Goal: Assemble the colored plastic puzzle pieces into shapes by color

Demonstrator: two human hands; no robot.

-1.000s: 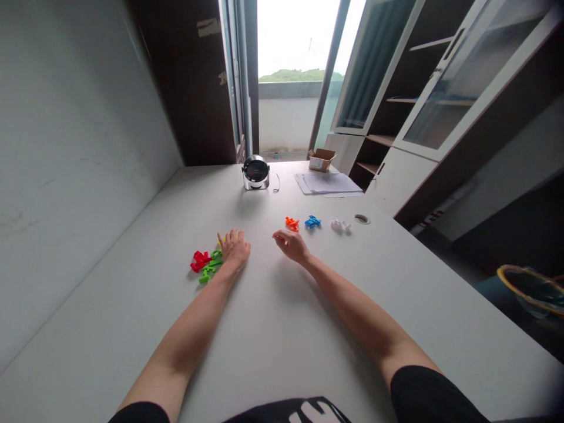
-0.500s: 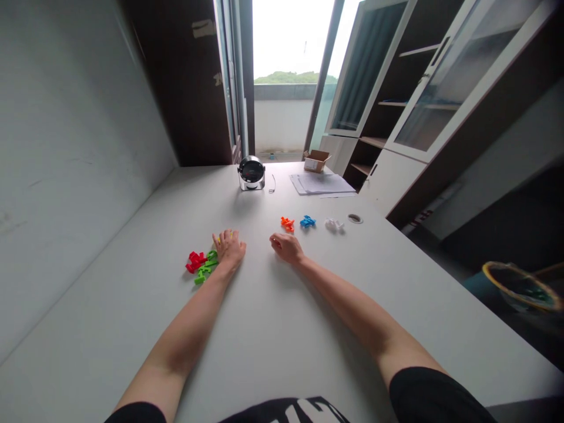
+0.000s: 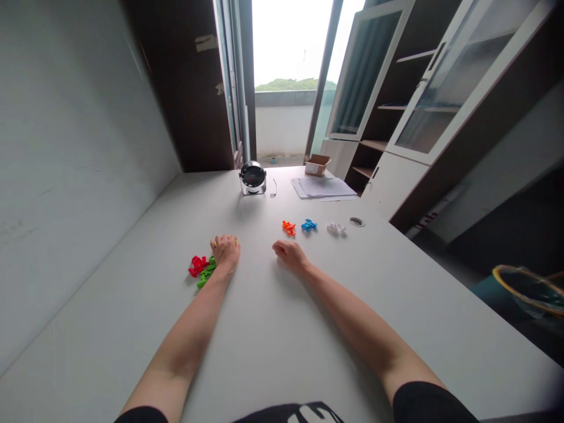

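Observation:
My left hand (image 3: 226,251) is curled down over small yellow plastic pieces (image 3: 215,242), which show only in bits at its fingertips and are otherwise covered. Against its wrist side lie green plastic pieces (image 3: 206,272), partly hidden by the hand. Left of these is a small heap of red plastic pieces (image 3: 198,265). My right hand (image 3: 291,254) rests on the table as a loose fist, with nothing visible in it. Just beyond it sit orange plastic pieces (image 3: 289,228), and to their right blue pieces (image 3: 309,225) and white pieces (image 3: 336,228).
On the white table (image 3: 255,329), a round black device on a stand (image 3: 252,178) is at the back, beside a thin wire-like item (image 3: 274,188). Papers (image 3: 324,187) and an open cardboard box (image 3: 316,165) lie back right. A round cable hole (image 3: 356,222) is near the right edge.
The fingers of my left hand have gone from spread to curled over the yellow pieces. My right hand keeps its loose fist in about the same place. The view has tilted slightly.

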